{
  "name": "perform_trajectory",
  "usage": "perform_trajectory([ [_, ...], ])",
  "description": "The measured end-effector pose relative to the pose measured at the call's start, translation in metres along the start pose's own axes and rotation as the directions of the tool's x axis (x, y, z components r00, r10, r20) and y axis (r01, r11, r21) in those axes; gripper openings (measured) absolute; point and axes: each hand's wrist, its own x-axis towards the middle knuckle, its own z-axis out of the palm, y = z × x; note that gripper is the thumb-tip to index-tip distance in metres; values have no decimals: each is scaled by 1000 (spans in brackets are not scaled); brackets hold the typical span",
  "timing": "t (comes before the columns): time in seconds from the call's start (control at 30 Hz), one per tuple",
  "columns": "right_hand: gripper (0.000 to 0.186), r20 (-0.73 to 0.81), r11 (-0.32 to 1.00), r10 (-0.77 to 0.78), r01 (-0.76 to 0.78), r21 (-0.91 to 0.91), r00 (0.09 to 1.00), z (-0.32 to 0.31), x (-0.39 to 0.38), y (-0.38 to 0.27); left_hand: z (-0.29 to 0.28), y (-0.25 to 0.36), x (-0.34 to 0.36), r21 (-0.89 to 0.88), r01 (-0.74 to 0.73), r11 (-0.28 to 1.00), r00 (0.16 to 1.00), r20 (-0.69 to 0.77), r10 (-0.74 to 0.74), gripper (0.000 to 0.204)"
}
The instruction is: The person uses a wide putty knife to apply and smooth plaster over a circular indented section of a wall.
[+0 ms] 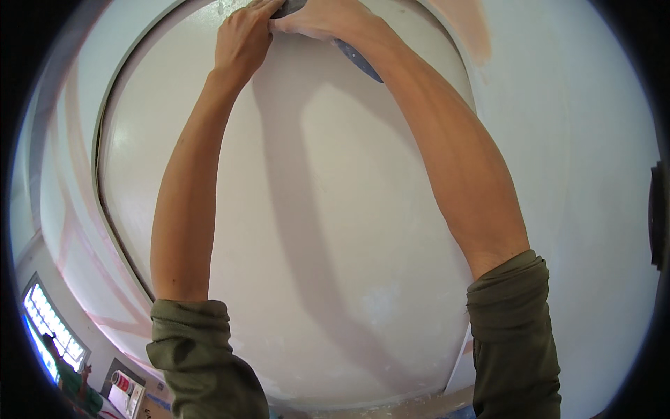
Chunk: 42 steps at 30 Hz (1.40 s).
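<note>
Both my arms, in rolled olive sleeves, reach up in front of a large pale panel (377, 209). At the top edge, my left hand (244, 36) has its fingers closed against a dark grey pad (289, 7), partly cut off by the frame. From the other side, my right hand (326, 17) also closes on this pad, its thumb side near my left fingers. A dark blue, white-specked rounded shape (359, 61) shows beside my right wrist, partly covered by it; whether it joins the pad, I cannot tell. Most fingertips are hidden.
A dark gap (99, 150) runs along the panel's left edge. White wall (565, 174) with a tan patch (467, 28) lies to the right. At lower left are a bright window (52, 328), another person in green (77, 380) and a cardboard box (153, 403).
</note>
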Motion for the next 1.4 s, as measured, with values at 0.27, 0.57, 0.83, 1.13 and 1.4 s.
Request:
perform_trajectory([
  [0.27, 113, -140, 999, 31, -26, 35, 990, 25, -3, -5, 3, -14, 4, 4, -5, 1000, 1000, -5, 5, 44],
  [0.57, 108, -174, 1000, -5, 10, 28, 985, 35, 5, 2, 11, -17, 4, 6, 27, 1000, 1000, -10, -27, 43],
  [0.83, 106, -44, 999, 26, -25, 23, 999, 16, -13, 4, 10, -33, 2, 185, -84, 979, 985, -132, 109, 44],
  [1.13, 127, -102, 987, -1, -15, -157, 995, 3, -90, 84, 38, -15, 32, -368, 541, 756, 833, 106, -544, 44],
  [1.4, 123, 43, 961, 114, -99, -256, 993, -8, -132, 95, 94, 37, 59, -104, 669, 736, 676, -326, -661, 40],
])
